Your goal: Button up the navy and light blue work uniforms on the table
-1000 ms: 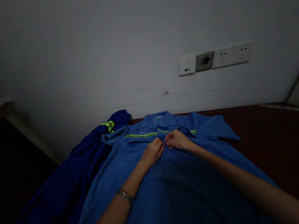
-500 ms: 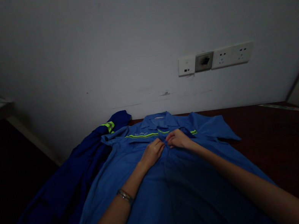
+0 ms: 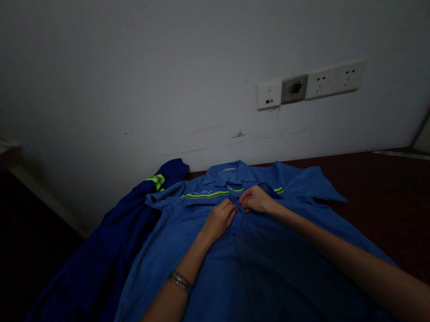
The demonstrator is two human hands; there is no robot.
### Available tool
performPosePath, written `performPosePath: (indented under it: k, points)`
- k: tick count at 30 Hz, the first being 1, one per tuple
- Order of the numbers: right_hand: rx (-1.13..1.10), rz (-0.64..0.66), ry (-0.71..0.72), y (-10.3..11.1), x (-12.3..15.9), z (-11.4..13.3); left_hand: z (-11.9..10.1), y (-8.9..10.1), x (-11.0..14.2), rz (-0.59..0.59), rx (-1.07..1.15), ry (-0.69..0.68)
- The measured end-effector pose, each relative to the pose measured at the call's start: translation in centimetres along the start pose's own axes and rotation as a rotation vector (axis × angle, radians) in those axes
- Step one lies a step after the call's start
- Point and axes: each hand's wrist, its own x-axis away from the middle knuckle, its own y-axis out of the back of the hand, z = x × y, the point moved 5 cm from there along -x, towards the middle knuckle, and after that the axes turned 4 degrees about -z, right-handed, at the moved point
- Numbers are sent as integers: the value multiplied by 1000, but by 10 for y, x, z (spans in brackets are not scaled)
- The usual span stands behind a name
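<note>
A blue short-sleeved work shirt (image 3: 202, 274) lies spread out face up, its collar toward the wall and a yellow-green stripe across the chest. My left hand (image 3: 220, 219) pinches the front edge of the shirt just below the stripe. Right beside it, my right hand (image 3: 256, 200) is closed on the same front opening, fingertips almost meeting those of the left. Whatever small part sits between the fingertips, such as a button, is too small and dark to make out. A bracelet (image 3: 179, 281) circles my left wrist.
A darker blue garment (image 3: 93, 271) with a reflective band lies along the left of the shirt. The dark reddish tabletop (image 3: 404, 194) extends to the right. Behind stands a pale wall (image 3: 121, 77) with a row of sockets (image 3: 312, 85).
</note>
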Motion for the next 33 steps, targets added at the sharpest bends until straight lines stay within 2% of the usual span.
performPosePath:
  k: [5,11,17,24,33]
  points:
    - [-9,35,65,0,-1,1,-4,2,0,12,-38,-16]
    - [84,33,141,0,-1,1,-9,3,-2,49,-76,-3]
    - [113,29,159,0,4,6,-7,-1,-2,84,-175,2]
    - [19,43,154,-3,0,1,-6,-4,0,100,-217,-48]
    - [-96,9,202,-5,-3,-2,-8,4,-1,28,-124,-76]
